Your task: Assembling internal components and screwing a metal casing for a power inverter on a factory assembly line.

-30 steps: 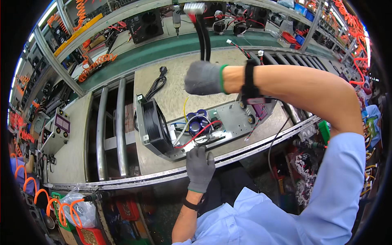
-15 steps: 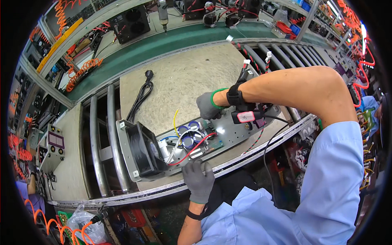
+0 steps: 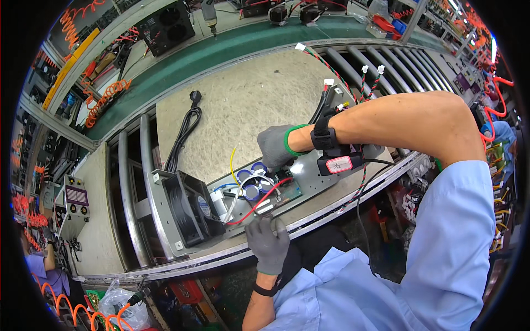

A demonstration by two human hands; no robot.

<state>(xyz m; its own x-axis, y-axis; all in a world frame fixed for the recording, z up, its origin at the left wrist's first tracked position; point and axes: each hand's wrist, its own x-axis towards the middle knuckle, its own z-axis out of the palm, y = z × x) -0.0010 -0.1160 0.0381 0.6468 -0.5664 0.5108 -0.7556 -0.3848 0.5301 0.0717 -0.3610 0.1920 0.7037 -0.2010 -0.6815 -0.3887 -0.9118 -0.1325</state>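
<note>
An open grey metal chassis [image 3: 314, 190] lies at the near side of the board, with a black fan [image 3: 193, 212] at its left end. Blue-topped capacitors [image 3: 252, 191], a green circuit board [image 3: 291, 194] and loose red, white and yellow wires sit inside it. My right hand [image 3: 276, 147], in a grey glove, is closed and reaches down over the chassis just right of the capacitors; its fingertips and whatever they hold are hidden. My left hand [image 3: 268, 243], also gloved, has its fingers curled onto the chassis's near edge, right of the fan.
A black power cord [image 3: 185, 132] lies left on the board [image 3: 237, 105]. Metal rollers [image 3: 144, 187] flank it. Wires with white connectors [image 3: 329, 83] stick up at the chassis's right end. A power screwdriver [image 3: 210, 19] hangs beyond the green strip [image 3: 182, 55].
The chassis's fan end has swung slightly nearer to me and leftward. My right hand has moved a little left with the chassis. Another wire connector shows beyond my right forearm.
</note>
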